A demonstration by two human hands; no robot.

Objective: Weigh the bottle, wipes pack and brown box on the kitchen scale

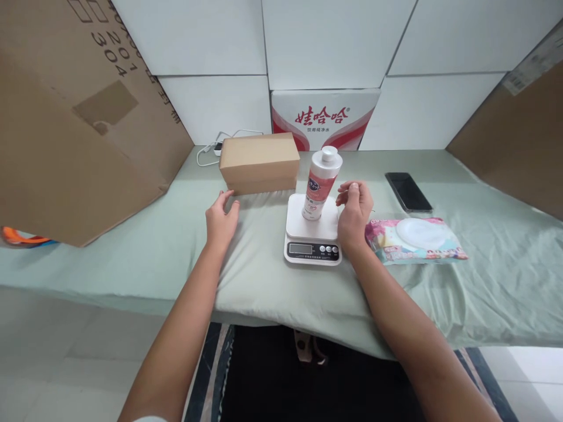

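Bottle [321, 183], white-capped with a pink label, stands upright on the platform of a white kitchen scale [313, 233] at the middle of a green-draped table [132, 258]. The right hand [355, 212] hovers just right of the bottle, fingers loosely curled and holding nothing, apart from the label as far as the angle shows. The left hand [221, 220] rests open on the cloth, just near of a small cardboard box [259, 162] that sits left of the scale. The placing on the scale looks done; the display [301, 249] is too small to read, so the weighing appears unconfirmed. A wet-wipes pack [416, 239] and a dark phone [408, 191] lie to the right.
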